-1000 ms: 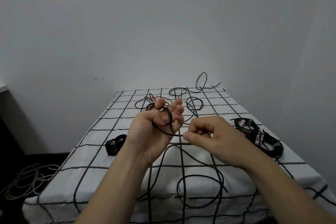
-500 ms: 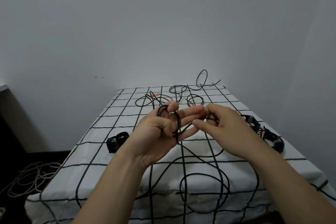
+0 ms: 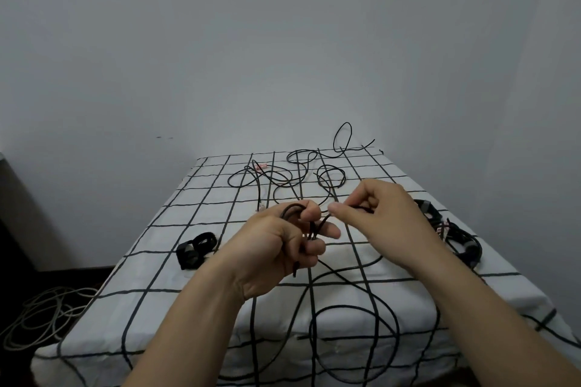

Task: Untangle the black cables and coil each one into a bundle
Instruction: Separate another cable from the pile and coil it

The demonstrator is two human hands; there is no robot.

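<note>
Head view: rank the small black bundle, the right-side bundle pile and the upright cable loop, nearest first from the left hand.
1. small black bundle, just left of the left hand.
2. bundle pile, out to the right.
3. upright cable loop, at the far back.

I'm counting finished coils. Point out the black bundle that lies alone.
The small coiled bundle left of the left hand; the other bundles sit heaped together beyond the right hand.

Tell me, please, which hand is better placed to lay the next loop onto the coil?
Right. The right hand pinches the black cable's free run close beside the left hand, which grips the wound loops and so is probably not free for it.
</note>
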